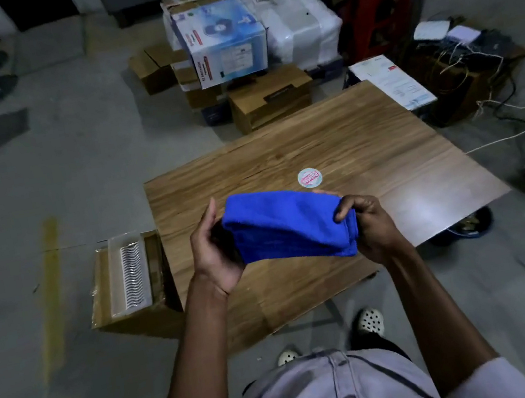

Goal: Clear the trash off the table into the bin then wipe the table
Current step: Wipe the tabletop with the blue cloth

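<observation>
Ground: grey concrete floor (77,181), worn yellow stripe (51,303) at the left.
Back: stacked cardboard boxes (272,100) and white wrapped bundles (302,29).
Right: tangled cables (495,83) lying loose.
Light: dim.

The wooden table (367,146) has a brown grain top and stands on a grey concrete floor (77,181). One small round disc (309,178), pale with a pink label, lies flat near the middle of the top, slightly toward the far edge. A patch of glare shows toward the right edge.
</observation>
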